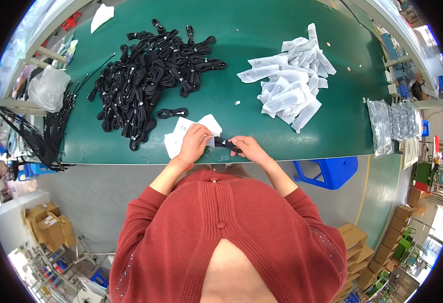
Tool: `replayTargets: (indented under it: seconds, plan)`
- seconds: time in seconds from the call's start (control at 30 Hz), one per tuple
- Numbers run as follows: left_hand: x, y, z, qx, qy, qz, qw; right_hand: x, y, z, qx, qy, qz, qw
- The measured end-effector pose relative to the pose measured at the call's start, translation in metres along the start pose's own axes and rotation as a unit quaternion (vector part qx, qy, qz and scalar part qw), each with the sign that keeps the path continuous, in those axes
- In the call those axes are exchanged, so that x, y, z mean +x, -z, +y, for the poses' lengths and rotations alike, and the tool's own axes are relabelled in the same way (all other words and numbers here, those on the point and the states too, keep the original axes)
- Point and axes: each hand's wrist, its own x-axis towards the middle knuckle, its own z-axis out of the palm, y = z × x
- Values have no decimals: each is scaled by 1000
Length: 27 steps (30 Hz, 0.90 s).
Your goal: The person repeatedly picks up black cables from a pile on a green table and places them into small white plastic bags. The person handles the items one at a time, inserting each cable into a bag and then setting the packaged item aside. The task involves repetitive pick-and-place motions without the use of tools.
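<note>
Near the front edge of the green table, my right hand point(249, 149) is closed on a coiled black cable point(226, 145) with its tied middle showing. The cable's left end meets the edge of a white frosted bag point(211, 143), which my left hand point(194, 143) pinches between thumb and fingers. Under and around the left hand lie several flat white bags point(210, 123), fanned out. One single coiled cable point(172, 113) rests just beyond them. Whether the cable's tip is inside the bag is hard to make out.
A big heap of coiled black cables point(151, 76) covers the table's left half. White bags point(297, 81) are piled at the right. Loose long cables point(55, 126) hang over the left edge, and clear bag packs point(390, 123) over the right. A blue stool point(332, 171) stands below.
</note>
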Motion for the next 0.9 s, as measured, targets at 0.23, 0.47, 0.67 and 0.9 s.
replayTargets:
  seconds: [0.23,0.47,0.67,0.9]
  plan:
    - [13,6,23,16,-39,21,999,-9,-21,-16,-259,393,163,867]
    - [32,16,28,11,-18,57,998,-17,-23,-43,-127,238,171,947]
    - [26,19,13,-68,71,27,995,-25,-13,-55,-241,442,140,852]
    - [32,19,29,-141,59,-18,988,-16,-33,-58,-187,433,189,861]
